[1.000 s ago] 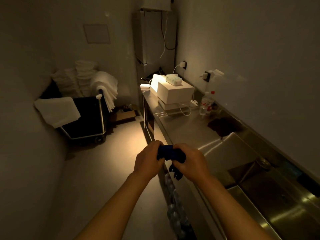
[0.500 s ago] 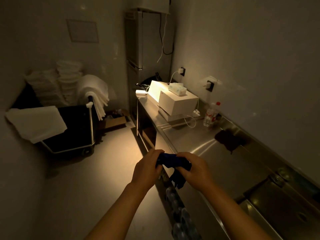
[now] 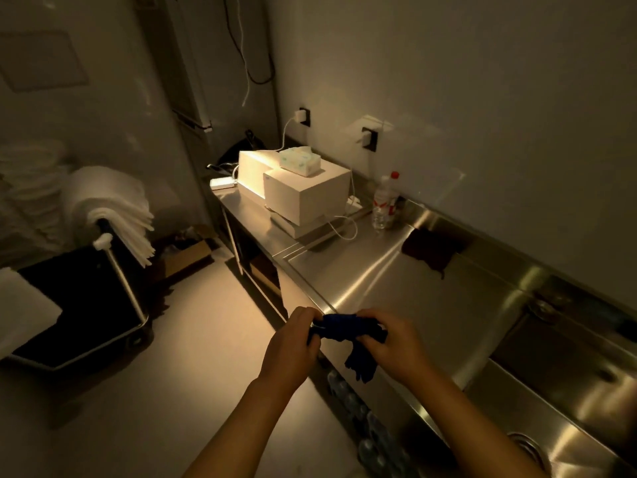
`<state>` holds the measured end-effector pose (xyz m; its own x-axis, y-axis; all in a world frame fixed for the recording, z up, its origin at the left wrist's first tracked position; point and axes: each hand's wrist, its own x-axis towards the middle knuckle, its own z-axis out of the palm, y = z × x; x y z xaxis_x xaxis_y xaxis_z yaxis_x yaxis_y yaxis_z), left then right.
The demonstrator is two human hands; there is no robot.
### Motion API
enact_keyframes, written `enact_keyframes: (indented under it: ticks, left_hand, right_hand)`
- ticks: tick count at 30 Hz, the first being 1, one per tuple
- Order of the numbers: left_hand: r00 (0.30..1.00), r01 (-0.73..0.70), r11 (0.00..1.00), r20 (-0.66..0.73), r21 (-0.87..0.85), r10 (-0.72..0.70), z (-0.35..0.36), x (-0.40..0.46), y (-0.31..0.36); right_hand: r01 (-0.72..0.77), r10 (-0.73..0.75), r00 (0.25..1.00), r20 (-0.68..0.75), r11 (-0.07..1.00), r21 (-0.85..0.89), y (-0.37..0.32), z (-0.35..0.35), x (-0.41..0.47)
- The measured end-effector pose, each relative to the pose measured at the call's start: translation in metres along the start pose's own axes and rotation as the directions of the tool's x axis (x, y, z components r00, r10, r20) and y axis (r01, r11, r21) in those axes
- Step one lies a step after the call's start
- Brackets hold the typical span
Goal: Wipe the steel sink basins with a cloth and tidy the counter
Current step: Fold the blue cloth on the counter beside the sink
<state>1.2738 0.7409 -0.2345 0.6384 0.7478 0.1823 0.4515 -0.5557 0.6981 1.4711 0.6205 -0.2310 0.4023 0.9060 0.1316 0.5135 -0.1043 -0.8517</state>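
A dark blue cloth (image 3: pixel 344 327) is bunched between both hands just off the front edge of the steel counter (image 3: pixel 379 281). My left hand (image 3: pixel 287 343) grips its left end, my right hand (image 3: pixel 393 343) grips its right end, and a loose corner hangs below. The steel sink basin (image 3: pixel 568 384) lies to the right of my hands, with a drain at the lower right. A dark brown cloth (image 3: pixel 431 248) lies on the counter near the wall.
White boxes (image 3: pixel 303 191) with a tissue pack (image 3: pixel 298 160) stand at the counter's far end, beside cables and a clear bottle (image 3: pixel 384 201). A black cart (image 3: pixel 79 305) with white towels (image 3: pixel 110 208) stands at left. Water bottles (image 3: pixel 365 426) sit under the counter.
The view has swung right and down toward the counter and sink. Both hands keep hold of the blue cloth and have drawn slightly apart, stretching it.
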Motion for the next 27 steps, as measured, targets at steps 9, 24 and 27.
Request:
enact_keyframes:
  ticks: [9, 24, 27]
  left_hand:
    - [0.945, -0.263, 0.958, 0.231, 0.111, 0.232, 0.071, 0.14, 0.012]
    - [0.861, -0.354, 0.935, 0.381, -0.025, 0.336, 0.186, 0.267, 0.04]
    - [0.852, -0.336, 0.938, 0.396, -0.089, 0.343, 0.191, 0.29, 0.033]
  right_hand:
    - [-0.206, 0.207, 0.963, -0.173, 0.978, 0.026, 0.084, -0.063, 0.064]
    - [-0.598, 0.521, 0.754, -0.401, 0.796, -0.091, 0.192, -0.133, 0.052]
    - [-0.654, 0.581, 0.683, -0.442, 0.756, -0.017, 0.199, -0.14, 0.044]
